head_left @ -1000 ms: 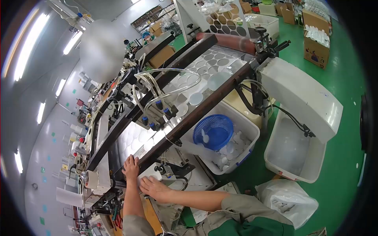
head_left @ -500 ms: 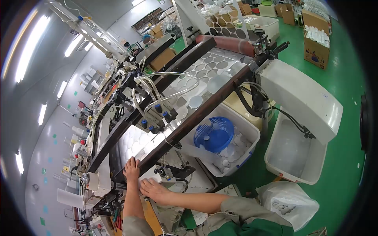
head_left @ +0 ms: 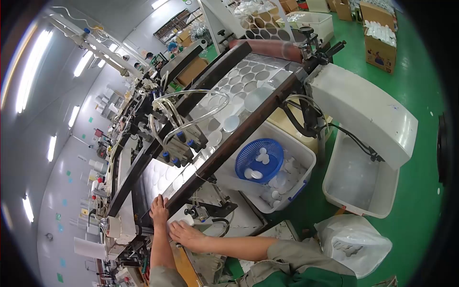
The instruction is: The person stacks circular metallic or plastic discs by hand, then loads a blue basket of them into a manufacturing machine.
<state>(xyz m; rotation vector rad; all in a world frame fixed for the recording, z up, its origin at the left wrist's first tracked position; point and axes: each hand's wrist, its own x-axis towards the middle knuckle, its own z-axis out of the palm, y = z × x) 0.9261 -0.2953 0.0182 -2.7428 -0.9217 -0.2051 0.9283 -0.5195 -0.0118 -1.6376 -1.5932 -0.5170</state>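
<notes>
My left hand [head_left: 158, 210] rests with its fingers stretched over the near dark rail [head_left: 215, 167] at the lower end of a machine bed. Beside it, a little lower, my right hand [head_left: 187, 236] lies flat with fingers spread, next to a rounded white part [head_left: 182, 216] under the rail. Neither hand visibly holds anything. Over the bed, the machine head [head_left: 184, 146] carries clear hoses and blue fittings. A punched white sheet [head_left: 241, 79] with round holes runs along the bed, and a loose disc [head_left: 231, 124] lies near the rail.
A blue basket [head_left: 244, 155] with several white discs sits in a white bin [head_left: 306, 179] of more discs. To the right stand another pale bin [head_left: 389, 201], a white machine housing [head_left: 368, 110] and a plastic bag [head_left: 373, 229]. A roller [head_left: 267, 49] spans the bed's far end.
Several white discs now lie in the blue basket where fewer showed before. The camera view has shifted slightly. Both hands stay in nearly the same place.
</notes>
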